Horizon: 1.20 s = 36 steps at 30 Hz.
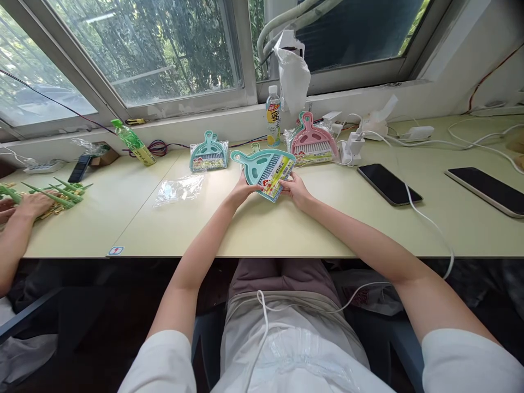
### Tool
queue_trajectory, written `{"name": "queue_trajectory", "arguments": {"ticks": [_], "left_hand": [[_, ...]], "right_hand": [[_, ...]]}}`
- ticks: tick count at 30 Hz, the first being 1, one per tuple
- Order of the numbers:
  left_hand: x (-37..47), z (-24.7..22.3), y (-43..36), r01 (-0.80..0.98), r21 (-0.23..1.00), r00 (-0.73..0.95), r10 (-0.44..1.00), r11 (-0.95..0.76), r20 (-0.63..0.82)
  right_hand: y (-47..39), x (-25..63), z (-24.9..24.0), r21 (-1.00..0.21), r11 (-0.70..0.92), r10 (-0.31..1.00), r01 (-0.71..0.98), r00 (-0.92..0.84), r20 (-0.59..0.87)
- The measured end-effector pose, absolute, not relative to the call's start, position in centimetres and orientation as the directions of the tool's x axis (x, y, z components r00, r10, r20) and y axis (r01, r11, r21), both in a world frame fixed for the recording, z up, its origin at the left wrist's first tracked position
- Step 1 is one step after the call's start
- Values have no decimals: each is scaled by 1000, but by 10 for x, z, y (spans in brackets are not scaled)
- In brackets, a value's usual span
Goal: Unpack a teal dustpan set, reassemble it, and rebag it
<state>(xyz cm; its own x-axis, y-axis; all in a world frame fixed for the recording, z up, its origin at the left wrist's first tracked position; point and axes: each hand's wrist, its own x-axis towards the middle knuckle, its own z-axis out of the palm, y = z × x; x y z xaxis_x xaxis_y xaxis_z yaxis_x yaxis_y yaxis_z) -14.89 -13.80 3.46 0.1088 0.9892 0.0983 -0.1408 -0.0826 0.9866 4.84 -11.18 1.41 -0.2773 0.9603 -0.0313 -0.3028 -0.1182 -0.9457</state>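
Both my hands hold a teal mini dustpan-and-brush set (262, 166) with a paper label, just above the pale green table (286, 229). My left hand (241, 192) grips its lower left edge. My right hand (295, 189) pinches the label end on the right. Behind it a second teal set (208, 153) in clear wrap lies flat on the table, and a pink set (313, 143) in wrap lies to the right. An empty clear plastic bag (179, 190) lies to the left of my hands.
A drink bottle (273, 115) and a white bag (292, 73) stand at the window sill. A tilted green bottle (134, 143) lies at left. Two phones (388, 184) (487, 190), chargers and cables lie at right. Another person's hand (30, 204) rests on green sticks at far left.
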Motion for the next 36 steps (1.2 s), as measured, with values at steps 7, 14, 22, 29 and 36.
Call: {"name": "queue_trajectory", "arguments": {"ticks": [7,14,22,29,36], "left_hand": [[-147,37,-140,-150,983,101,988,-101,117],[-145,38,-142,-157,981,100,986,-113,130],[-142,39,-142,-162,976,79,984,-146,160],[-142,42,-145,-126,975,82,977,-185,197],[-144,39,-142,-78,969,71,968,-236,241]], "right_hand": [[-112,49,16,-948,-123,954,-293,-298,-32],[-110,48,12,-948,-95,953,-304,-304,2],[-109,47,10,-951,-97,957,-294,-292,-7],[-108,48,11,-946,-106,957,-305,-291,-14],[-105,51,9,-946,-113,946,-305,-325,-8]]}}
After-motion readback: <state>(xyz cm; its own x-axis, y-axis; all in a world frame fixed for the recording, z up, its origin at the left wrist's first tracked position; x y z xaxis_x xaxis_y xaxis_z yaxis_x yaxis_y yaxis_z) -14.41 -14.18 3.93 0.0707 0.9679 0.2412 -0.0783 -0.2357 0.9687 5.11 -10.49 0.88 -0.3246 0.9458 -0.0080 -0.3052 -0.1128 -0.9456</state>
